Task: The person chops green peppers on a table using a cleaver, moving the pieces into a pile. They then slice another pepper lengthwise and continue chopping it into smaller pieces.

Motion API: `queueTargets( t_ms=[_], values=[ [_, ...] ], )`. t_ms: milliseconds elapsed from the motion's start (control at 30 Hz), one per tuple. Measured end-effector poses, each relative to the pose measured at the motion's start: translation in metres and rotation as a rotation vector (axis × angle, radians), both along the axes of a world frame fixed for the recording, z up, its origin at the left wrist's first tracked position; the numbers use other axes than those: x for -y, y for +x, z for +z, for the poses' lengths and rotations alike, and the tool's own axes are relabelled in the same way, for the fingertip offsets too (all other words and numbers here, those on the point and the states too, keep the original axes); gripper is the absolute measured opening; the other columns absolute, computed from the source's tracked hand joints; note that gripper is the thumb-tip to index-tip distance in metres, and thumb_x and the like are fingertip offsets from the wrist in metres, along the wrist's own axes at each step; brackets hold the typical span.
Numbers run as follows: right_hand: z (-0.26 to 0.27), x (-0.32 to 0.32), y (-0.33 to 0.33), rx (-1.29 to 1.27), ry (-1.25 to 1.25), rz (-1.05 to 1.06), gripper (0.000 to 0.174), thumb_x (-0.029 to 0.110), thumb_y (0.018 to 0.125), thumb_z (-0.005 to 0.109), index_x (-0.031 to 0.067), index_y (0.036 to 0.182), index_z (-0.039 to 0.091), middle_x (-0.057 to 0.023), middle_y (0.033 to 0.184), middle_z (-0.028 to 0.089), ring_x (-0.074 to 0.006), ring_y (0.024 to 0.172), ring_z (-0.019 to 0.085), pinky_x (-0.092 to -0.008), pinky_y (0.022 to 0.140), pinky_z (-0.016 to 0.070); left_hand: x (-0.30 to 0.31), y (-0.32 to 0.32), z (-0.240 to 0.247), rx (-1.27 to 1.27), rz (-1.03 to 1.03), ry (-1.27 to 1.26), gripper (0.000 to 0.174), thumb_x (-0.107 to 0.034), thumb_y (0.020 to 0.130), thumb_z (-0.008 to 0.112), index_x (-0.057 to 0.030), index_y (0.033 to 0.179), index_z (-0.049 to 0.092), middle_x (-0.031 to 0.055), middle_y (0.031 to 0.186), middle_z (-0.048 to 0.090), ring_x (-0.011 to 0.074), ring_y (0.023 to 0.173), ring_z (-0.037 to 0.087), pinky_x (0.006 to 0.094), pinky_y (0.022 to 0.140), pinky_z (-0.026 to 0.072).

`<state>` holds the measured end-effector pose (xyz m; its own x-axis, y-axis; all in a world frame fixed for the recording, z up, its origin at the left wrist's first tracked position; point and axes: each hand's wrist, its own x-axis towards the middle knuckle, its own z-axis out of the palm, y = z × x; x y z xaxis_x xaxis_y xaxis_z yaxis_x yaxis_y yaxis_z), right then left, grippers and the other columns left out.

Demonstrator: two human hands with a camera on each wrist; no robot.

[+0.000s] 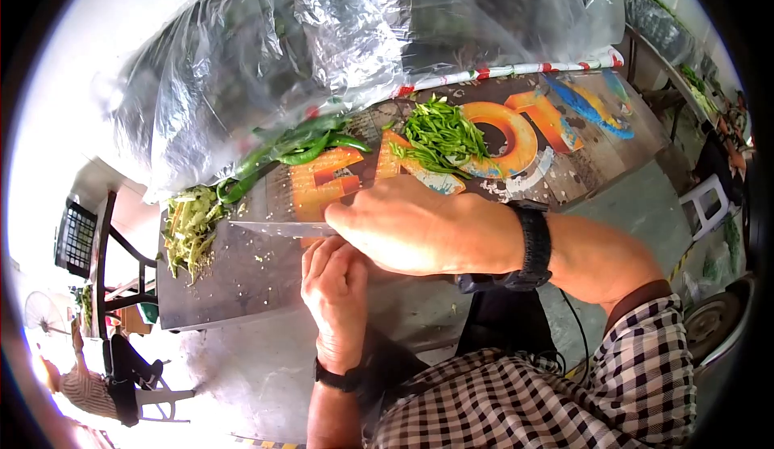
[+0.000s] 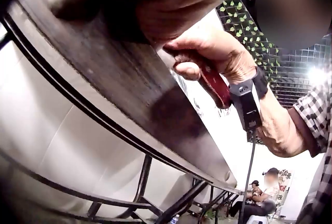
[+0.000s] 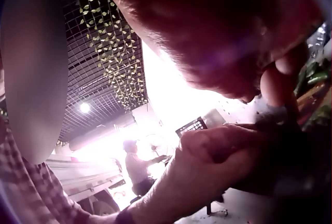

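Note:
My right hand [image 1: 423,227] grips a knife, its blade [image 1: 278,228] pointing left over the dark table [image 1: 242,284]. In the left wrist view the right hand [image 2: 215,50] is curled round the red handle [image 2: 213,84]. Directly below the knife in the head view, my left hand [image 1: 334,284] has bent fingers at the table's near side; anything under them is hidden. The left hand [image 3: 215,148] also shows in the right wrist view, beneath the right hand [image 3: 207,32]. Long green peppers [image 1: 310,151] and a pile of sliced green strips [image 1: 439,135] lie beyond the hands.
Pale green scraps [image 1: 192,227] lie at the table's left end, with small bits scattered nearby. Clear plastic sheeting [image 1: 347,30] covers the far side. A seated person [image 1: 93,384] is at lower left, and a white stool [image 1: 705,203] stands at right.

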<state>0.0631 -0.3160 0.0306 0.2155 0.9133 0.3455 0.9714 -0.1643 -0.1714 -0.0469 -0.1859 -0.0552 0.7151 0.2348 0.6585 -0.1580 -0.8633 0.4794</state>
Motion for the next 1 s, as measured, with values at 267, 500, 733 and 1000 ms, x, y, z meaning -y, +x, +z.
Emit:
queueTargets(
  t_ms=[267, 500, 733, 1000],
  values=[
    [-0.004, 0.040, 0.006, -0.148, 0.110, -0.124, 0.009, 0.005, 0.082, 0.059, -0.0034, 0.081, 0.060, -0.0199, 0.065, 0.063, -0.0357, 0.060, 0.065, -0.0439, 0.058, 0.0516, 0.004, -0.001, 0.005, -0.002, 0.018, -0.001, 0.013, 0.006, 0.076, 0.065, 0.0012, 0.088, 0.069, 0.0124, 0.097, 0.068, 0.0297, 0.094, 0.063, 0.0370, 0.086, 0.0503],
    [0.004, 0.044, -0.001, -0.297, -0.002, -0.118, 0.008, 0.005, 0.081, 0.057, -0.0026, 0.078, 0.058, -0.0205, 0.068, 0.063, -0.0385, 0.066, 0.065, -0.0471, 0.060, 0.0503, 0.005, 0.000, 0.004, 0.007, 0.036, 0.025, 0.013, 0.007, 0.076, 0.065, 0.0013, 0.087, 0.069, 0.0125, 0.096, 0.068, 0.0303, 0.094, 0.063, 0.0380, 0.088, 0.0500],
    [0.005, 0.038, 0.003, -0.207, -0.027, -0.077, 0.009, 0.005, 0.078, 0.057, -0.0027, 0.075, 0.060, -0.0221, 0.067, 0.063, -0.0393, 0.065, 0.065, -0.0470, 0.061, 0.0521, -0.003, -0.005, 0.009, -0.024, -0.014, 0.013, 0.017, 0.007, 0.074, 0.067, 0.0001, 0.090, 0.070, 0.0124, 0.099, 0.068, 0.0298, 0.095, 0.064, 0.0373, 0.089, 0.0500],
    [0.008, 0.038, 0.004, -0.265, -0.092, -0.074, 0.010, 0.007, 0.081, 0.057, -0.0022, 0.081, 0.060, -0.0211, 0.071, 0.064, -0.0366, 0.068, 0.067, -0.0454, 0.063, 0.0525, -0.015, -0.003, 0.007, -0.053, 0.008, 0.009, 0.014, 0.005, 0.075, 0.069, -0.0017, 0.087, 0.068, 0.0101, 0.096, 0.068, 0.0301, 0.093, 0.063, 0.0378, 0.085, 0.0514]
  ],
)
